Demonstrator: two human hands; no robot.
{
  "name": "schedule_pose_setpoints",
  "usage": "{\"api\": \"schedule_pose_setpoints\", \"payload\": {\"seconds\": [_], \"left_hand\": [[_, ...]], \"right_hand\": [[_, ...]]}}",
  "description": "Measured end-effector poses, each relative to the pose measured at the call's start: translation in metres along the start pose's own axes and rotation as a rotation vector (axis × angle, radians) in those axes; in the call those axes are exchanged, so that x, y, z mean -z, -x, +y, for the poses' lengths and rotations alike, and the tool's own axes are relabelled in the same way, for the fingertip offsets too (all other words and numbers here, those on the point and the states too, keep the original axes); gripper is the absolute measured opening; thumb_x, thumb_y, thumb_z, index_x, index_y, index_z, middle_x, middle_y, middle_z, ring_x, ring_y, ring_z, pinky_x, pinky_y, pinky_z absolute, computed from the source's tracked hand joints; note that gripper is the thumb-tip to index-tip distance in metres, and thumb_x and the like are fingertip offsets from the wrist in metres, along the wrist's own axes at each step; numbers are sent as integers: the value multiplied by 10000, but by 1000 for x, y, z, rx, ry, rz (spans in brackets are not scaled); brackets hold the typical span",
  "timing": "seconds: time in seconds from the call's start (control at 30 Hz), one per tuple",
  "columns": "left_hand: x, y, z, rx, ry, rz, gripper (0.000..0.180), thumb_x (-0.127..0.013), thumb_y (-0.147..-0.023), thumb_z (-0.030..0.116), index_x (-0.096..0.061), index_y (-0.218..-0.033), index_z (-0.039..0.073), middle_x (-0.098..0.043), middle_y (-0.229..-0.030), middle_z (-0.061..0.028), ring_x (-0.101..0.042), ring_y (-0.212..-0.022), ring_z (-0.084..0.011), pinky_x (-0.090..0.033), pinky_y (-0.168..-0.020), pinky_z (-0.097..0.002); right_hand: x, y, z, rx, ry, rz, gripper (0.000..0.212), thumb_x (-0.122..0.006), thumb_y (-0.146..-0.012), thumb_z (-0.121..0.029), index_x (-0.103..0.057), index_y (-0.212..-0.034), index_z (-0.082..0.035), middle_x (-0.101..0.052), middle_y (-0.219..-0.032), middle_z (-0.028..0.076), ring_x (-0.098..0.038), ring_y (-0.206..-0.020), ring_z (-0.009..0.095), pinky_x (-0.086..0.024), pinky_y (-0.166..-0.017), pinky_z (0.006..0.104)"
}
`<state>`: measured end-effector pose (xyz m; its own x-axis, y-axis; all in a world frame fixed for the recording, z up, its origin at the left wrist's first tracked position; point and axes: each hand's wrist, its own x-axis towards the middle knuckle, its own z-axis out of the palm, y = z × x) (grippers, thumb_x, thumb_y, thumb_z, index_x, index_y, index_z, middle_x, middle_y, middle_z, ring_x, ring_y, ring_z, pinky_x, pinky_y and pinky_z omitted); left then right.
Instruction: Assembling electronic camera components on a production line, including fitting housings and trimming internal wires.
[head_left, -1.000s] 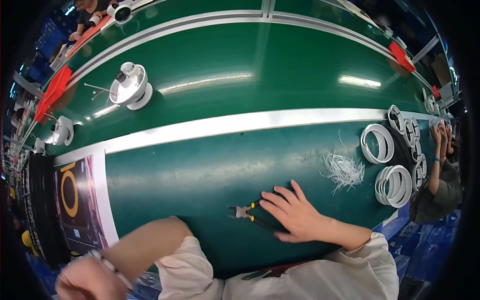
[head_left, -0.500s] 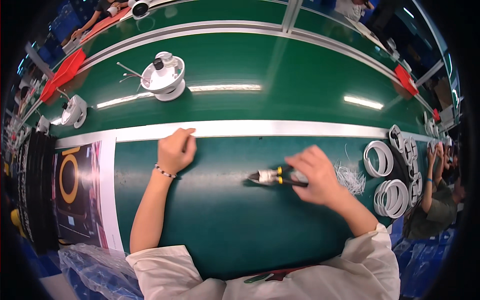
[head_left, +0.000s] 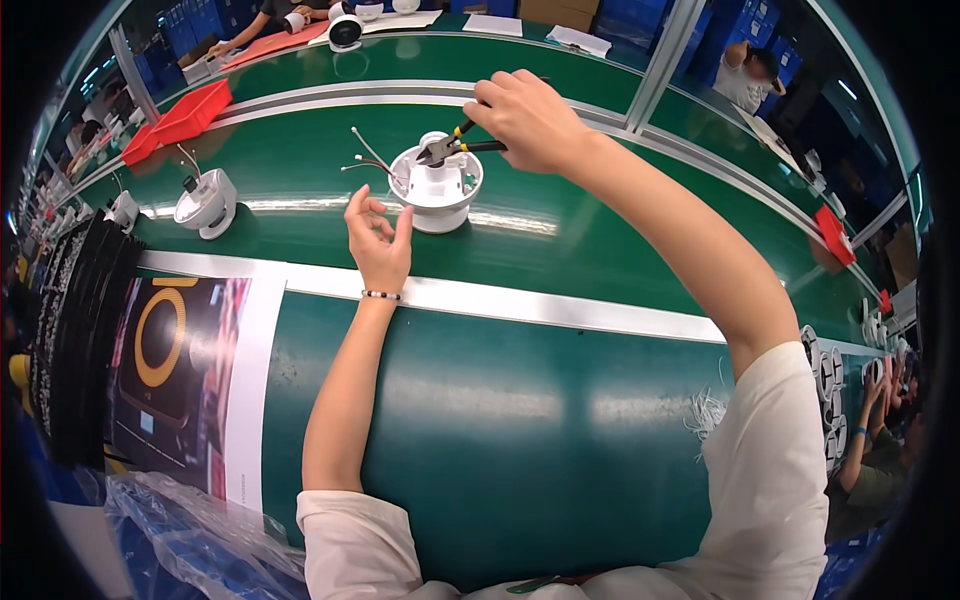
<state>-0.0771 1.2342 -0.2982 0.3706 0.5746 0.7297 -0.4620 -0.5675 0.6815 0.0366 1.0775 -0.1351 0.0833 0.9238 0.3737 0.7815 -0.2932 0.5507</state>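
In my right hand [head_left: 530, 122] is a pair of cutting pliers [head_left: 440, 150] with black and yellow handles. Its jaws reach into the top of a white bowl-shaped device housing [head_left: 440, 212] standing on the green surface beyond the metal strip. Thin cables [head_left: 372, 163] stick out of the housing's left side. My left hand [head_left: 378, 240] is raised just in front and to the left of it, fingers apart and holding nothing. What the jaws touch inside the housing is too small to tell.
More white housings [head_left: 207, 203] stand farther left, near a red tray [head_left: 195, 110]. A printed sheet [head_left: 160, 380] lies left on the near mat. White plastic trimmings [head_left: 705, 412] and white rings [head_left: 830, 375] are at the right. Another person's arm [head_left: 858, 440] shows at far right.
My right hand has carried the pliers from the near mat up and forward to the housing. The left hand has also reached forward, its fingers opening. The view has shifted too.
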Motion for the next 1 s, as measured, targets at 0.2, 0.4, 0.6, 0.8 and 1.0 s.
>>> {"api": "schedule_pose_setpoints", "payload": {"seconds": [0.2,0.4,0.6,0.8,1.0], "left_hand": [[12,-10,-8,37,-12,-18,241,-666,-739,53,-587,-966,43,-454,-660,17,-381,-467,-32,-319,-422,-166],[25,-7,0,-12,-37,-74,85,-604,-807,79,-568,-781,6,-535,-726,-4,-478,-506,-33,-373,-429,-162],[32,-3,8,-37,-68,-114,77,-589,-813,71,-558,-780,10,-539,-736,-18,-504,-505,-52,-395,-431,-171],[29,1,14,-63,-52,-147,79,-592,-809,70,-555,-777,7,-540,-740,-24,-508,-501,-56,-395,-430,-170],[28,-1,15,-37,-34,-155,80,-596,-803,66,-557,-765,9,-539,-728,-23,-506,-493,-61,-391,-425,-172]], "right_hand": [[-13,-22,-32,114,107,-95,197,-609,-647,-80,-576,-840,-56,-511,-831,36,-494,-830,176,-379,-718,275],[-1,-23,-47,113,161,-105,222,-621,-645,-87,-578,-861,-58,-505,-843,32,-477,-844,162,-367,-747,268],[3,-14,-40,97,154,-80,228,-617,-628,-66,-575,-852,-56,-504,-839,30,-475,-837,165,-370,-747,272],[2,-5,-39,150,97,-74,216,-619,-624,-64,-570,-834,-54,-498,-829,31,-474,-831,172,-377,-755,279],[5,1,-26,141,113,-20,235,-614,-636,-68,-569,-865,-53,-491,-828,32,-473,-831,181,-378,-759,288]]}}
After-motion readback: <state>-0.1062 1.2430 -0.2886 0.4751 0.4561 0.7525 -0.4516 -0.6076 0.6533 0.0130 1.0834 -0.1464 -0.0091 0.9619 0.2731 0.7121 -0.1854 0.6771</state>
